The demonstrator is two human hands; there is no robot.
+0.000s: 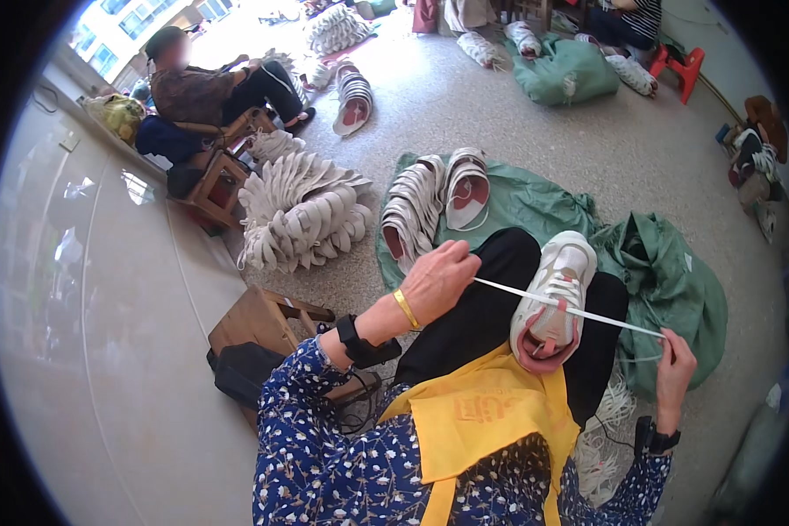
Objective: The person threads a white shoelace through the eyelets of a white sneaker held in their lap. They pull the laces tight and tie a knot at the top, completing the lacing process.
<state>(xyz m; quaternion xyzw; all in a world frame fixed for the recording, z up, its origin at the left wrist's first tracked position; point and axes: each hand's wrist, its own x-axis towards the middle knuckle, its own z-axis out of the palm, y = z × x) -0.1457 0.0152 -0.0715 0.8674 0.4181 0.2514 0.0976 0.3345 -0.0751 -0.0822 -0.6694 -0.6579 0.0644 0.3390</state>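
A white and pink sneaker (552, 302) rests on my lap between my knees, its toe pointing away from me and its pink-lined opening toward me. A white shoelace (618, 323) runs across its tongue, stretched out to both sides. My left hand (441, 279), closed in a fist, grips one end to the left of the shoe. On the other side my right hand (676, 364) pinches the lace between thumb and fingers, with a loose tail hanging by it. Part of the lacing is threaded nearer the toe.
Nested shoe uppers (412, 206) lie on a green sheet (526, 197) ahead. A green sack (671, 298) stands at my right, above loose white laces (600, 465). A large pile of uppers (302, 210) and a wooden stool (263, 329) are at left. A person (210, 88) sits farther back.
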